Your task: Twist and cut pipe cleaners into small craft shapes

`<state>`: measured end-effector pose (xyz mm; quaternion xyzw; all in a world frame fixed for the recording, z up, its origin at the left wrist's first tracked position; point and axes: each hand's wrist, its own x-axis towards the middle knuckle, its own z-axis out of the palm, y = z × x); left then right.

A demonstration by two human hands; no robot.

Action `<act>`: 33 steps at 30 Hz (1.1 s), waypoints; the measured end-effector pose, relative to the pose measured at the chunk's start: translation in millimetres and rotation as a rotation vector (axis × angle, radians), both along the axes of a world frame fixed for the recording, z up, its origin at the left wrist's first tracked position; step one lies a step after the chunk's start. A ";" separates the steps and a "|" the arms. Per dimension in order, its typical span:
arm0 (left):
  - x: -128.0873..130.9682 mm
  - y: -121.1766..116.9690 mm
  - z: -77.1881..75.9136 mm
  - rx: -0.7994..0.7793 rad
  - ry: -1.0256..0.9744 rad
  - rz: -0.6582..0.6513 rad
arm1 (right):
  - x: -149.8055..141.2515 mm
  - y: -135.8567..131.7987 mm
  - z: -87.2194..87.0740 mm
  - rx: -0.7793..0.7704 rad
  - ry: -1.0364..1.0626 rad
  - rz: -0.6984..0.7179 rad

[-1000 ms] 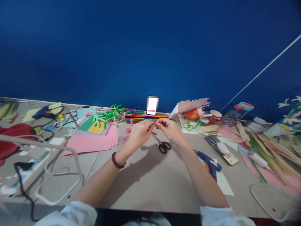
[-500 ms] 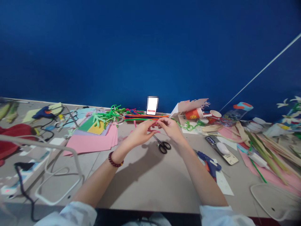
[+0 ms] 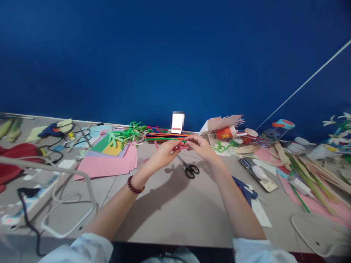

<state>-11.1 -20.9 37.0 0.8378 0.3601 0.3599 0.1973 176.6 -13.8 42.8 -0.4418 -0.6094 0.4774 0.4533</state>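
Grip: our left grip (image 3: 162, 155) and right grip (image 3: 201, 147) meet in the middle, both pressed together, fingertips pinching one pink pipe cleaner (image 3: 181, 146).

Held piece: the fuzzy chenille lies between our two sets of fingertips, bent and twisted there; its exact shape is hidden by the fingers. One short pink end pokes out just left of the left grip.

Just beyond the grip: a long bundle of multicoloured pipe cleaners (image 3: 166, 137) lies straight and close behind our fingers, with a tangle of green pipe cleaner shapes (image 3: 123, 135) further left.

Below the grip: one pair of black-handled scissors (image 3: 189, 170) lies just under the right grip, its blades pointing toward our hands.

Left of the grip: a fanned stack of pink and coloured card (image 3: 105, 167), smooth and flat; beyond it, a blue glue gun (image 3: 52, 130) with its black cord.

Right of the grip: an orange paper cup (image 3: 226, 132) on its side, and a second blue glue gun (image 3: 245, 190), partly behind our right forearm.

Edges: the grey surface (image 3: 170, 215) ends at a blue wall (image 3: 175, 54) beyond the grip; its near edge runs along the bottom, well below the grip, with our forearms and their shadows between.

Counts: two hands, one beaded bracelet (image 3: 134, 185) on the left wrist, two glue guns, one pair of scissors.
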 end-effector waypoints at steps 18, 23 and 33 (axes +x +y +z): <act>0.5 -2.4 0.5 -0.066 -0.068 0.068 | -2.2 -1.6 -0.2 0.003 0.056 0.032; -0.3 2.2 -6.1 -0.268 -0.236 0.008 | -5.7 -1.1 -0.4 0.048 0.093 -0.028; 6.6 3.9 -6.0 -0.779 -0.656 -0.163 | -11.0 -1.6 -5.1 0.114 0.023 -0.092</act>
